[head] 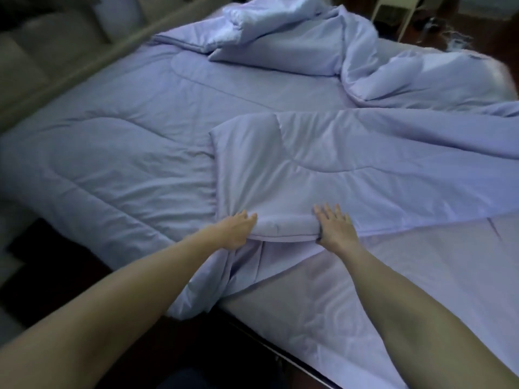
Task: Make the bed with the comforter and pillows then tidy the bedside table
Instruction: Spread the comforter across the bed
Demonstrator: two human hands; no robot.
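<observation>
A pale lilac quilted comforter [157, 108] covers most of the bed, rumpled and bunched at the far right. One corner is folded back on itself [295, 169] near the front edge. My left hand [238, 230] grips the left end of that folded edge, fingers curled under the cloth. My right hand [335, 228] holds the right end, fingers lying flat on top and the thumb tucked under the edge. Part of the comforter hangs over the bed's near corner [202, 290]. I cannot make out any pillows for certain.
The bare lilac sheet [393, 276] shows at the front right of the mattress. A padded grey headboard [42, 60] runs along the far left. White furniture legs [404, 18] and small dark items stand on the floor at the far right. Dark floor lies below the bed's near edge.
</observation>
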